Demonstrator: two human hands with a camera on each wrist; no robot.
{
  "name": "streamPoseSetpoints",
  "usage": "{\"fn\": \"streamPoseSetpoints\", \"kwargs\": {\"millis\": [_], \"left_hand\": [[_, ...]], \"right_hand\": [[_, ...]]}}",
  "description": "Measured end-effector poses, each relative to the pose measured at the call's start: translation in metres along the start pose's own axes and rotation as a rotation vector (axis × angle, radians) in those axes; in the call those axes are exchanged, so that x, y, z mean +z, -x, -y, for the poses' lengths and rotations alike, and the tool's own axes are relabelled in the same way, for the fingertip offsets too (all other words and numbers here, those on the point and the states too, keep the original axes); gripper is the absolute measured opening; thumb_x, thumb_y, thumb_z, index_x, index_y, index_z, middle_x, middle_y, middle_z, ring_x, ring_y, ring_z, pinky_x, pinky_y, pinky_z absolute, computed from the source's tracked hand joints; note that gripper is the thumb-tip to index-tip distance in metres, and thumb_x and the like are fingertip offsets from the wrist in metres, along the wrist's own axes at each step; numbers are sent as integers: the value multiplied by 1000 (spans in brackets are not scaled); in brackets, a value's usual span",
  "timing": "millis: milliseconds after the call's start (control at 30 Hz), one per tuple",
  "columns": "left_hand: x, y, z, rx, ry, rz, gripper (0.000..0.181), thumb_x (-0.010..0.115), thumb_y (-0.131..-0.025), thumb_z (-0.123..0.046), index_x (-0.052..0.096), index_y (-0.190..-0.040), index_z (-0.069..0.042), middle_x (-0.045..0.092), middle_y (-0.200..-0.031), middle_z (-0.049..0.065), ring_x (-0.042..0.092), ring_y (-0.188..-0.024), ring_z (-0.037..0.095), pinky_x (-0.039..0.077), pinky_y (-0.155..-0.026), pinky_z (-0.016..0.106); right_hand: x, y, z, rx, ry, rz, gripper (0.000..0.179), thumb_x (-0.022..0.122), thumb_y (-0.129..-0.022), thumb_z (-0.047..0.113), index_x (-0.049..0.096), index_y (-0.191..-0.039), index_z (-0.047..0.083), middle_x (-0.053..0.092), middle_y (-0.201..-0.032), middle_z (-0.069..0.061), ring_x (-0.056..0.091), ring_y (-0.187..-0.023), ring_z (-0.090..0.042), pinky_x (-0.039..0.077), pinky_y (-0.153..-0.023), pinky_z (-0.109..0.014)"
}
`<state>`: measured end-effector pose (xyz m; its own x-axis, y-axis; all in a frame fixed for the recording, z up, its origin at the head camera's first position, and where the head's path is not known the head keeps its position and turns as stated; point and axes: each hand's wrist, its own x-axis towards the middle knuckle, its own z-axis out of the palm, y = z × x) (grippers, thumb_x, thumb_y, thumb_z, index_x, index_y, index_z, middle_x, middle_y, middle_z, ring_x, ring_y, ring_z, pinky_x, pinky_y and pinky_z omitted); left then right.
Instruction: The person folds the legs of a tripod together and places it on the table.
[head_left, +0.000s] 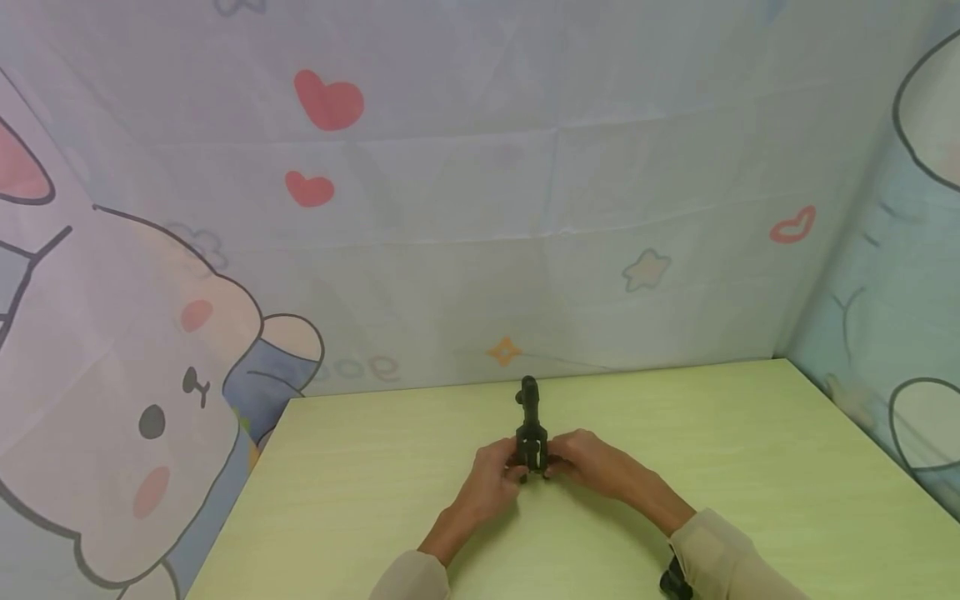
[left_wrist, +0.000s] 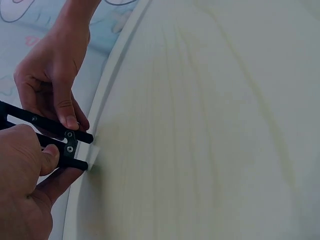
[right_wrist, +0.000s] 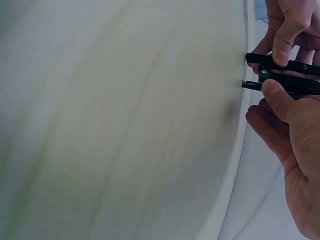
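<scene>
A black jointed device (head_left: 531,421) with a narrow upper part and a forked lower end lies between both hands, over the table. Its exact kind is unclear. The left wrist view shows two parallel black bars (left_wrist: 61,127) joined by a small plate with screws. My left hand (head_left: 489,482) pinches the device's left side between thumb and fingers. On the opposite side, my right hand (head_left: 596,462) grips the other bar, its thumb on top. Both hands also appear close together in the right wrist view, the right hand (right_wrist: 302,130) nearer the camera.
The pale yellow-green table (head_left: 360,467) spreads around the hands. Beside the right sleeve lies another black object (head_left: 677,581), partly hidden by it. A printed cloth (head_left: 465,183) with hearts and cartoon figures hangs behind the table and at its sides.
</scene>
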<state>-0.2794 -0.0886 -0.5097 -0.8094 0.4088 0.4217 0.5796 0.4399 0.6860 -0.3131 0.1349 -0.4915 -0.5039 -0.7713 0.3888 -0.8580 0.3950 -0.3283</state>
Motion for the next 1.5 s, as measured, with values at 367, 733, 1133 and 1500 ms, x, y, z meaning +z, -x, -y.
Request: {"fn": "streamPoseSetpoints", "kwargs": {"millis": [367, 733, 1133, 1500], "left_hand": [[-4, 1, -3, -5, -34, 9, 37, 64, -91, 18, 66, -122, -2, 73, -109, 15, 74, -96, 25, 59, -80, 26], [-3, 5, -1, -41, -11, 39, 31, 65, -92, 15, 62, -119, 0, 67, -107, 15, 71, -97, 28, 59, -81, 23], [-1, 7, 2, -45, -81, 77, 23, 67, -93, 9, 61, -109, -6, 69, -95, 5, 64, -86, 10, 57, -76, 26], [1, 7, 4, -79, -110, 117, 21, 67, -95, 6, 57, -109, -6, 61, -84, -1, 53, -73, 6, 49, -65, 23]], "right_hand": [[0, -2, -3, -16, 37, 10, 9, 78, -91, 8, 74, -99, 10, 73, -89, 2, 67, -85, -3, 57, -72, -22], [-3, -5, 0, 29, 11, 20, 11, 81, -90, 10, 76, -100, 11, 75, -92, 4, 68, -85, -3, 57, -73, -24], [-45, -17, 18, 140, -47, -11, 42, 84, -88, 35, 68, -118, 10, 74, -107, -1, 72, -93, -22, 60, -80, -35], [-76, -27, 27, 194, -73, -84, 70, 81, -84, 57, 62, -139, 17, 70, -116, 2, 68, -102, -13, 58, -88, -38]]}}
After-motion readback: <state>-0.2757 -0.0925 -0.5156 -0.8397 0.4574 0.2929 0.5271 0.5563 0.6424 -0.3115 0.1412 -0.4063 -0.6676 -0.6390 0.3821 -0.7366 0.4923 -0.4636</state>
